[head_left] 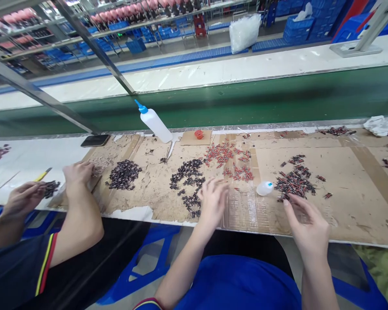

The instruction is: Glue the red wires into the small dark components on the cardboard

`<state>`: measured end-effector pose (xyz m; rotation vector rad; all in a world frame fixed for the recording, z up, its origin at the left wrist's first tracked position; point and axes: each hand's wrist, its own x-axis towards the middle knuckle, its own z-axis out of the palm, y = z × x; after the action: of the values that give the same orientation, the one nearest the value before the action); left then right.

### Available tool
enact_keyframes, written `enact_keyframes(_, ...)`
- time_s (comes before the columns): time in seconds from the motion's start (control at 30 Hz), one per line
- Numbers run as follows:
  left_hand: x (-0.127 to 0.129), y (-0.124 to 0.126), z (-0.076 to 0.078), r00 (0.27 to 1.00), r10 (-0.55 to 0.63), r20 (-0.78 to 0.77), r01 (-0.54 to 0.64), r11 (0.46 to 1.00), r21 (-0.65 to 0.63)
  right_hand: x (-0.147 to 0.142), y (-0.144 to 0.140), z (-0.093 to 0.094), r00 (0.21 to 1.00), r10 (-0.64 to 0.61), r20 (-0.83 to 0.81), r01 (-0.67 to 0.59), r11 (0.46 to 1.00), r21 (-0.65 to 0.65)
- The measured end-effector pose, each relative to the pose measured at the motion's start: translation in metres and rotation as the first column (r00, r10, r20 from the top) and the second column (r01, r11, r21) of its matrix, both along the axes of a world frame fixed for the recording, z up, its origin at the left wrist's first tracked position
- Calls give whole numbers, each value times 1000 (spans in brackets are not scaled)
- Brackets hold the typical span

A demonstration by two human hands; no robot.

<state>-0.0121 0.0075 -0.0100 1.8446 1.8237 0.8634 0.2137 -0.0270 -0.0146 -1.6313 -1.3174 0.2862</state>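
Left hand (213, 200): hovered over the near end of the dark pile, fingers loosely curled and blurred; whether anything was pinched, impossible to tell.
Right hand (307, 226): fingers spread and slightly bent, tips just at the near edge of the mixed pile; nothing visibly gripped.
Dark pile (189, 181): small dark parts strewn in a loose trail on the cardboard, running toward the counter's near edge, apparently kept within easy reach of the left hand.
Mixed pile (292, 181): red-and-dark parts heaped right of the small bottle, just ahead of the right hand, likely its own stock.
Red pile (231, 161): red parts scattered farther back between the two hands, set apart from the others, seemingly sorted by kind.
Small bottle (264, 188): clear, blue-capped, lying on its side between the hands, close enough for either.
Large squeeze bottle (153, 122): white with blue nozzle, tilted at the back edge of the cardboard, out of the working area.
Red cap (198, 134): on a cardboard scrap near the back edge.
Cardboard sheet (352, 202): taped over the counter (26, 159), probably to protect its surface.
Co-worker's hands (79, 172): at the left, beside a separate dark heap (123, 174), well apart from the wearer's piles.
Green belt (245, 101): behind the counter, bare where visible.
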Motion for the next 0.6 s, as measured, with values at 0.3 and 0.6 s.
enact_keyframes(0.3,-23,22,10,920,131,-371,-197,969,-147,-18,40,-21,922,144,360,-172,984,48)
enact_keyframes(0.6,-19,20,0,841,16,-540,-125,978,-165,-19,34,-18,989,113,-96,-122,988,-92)
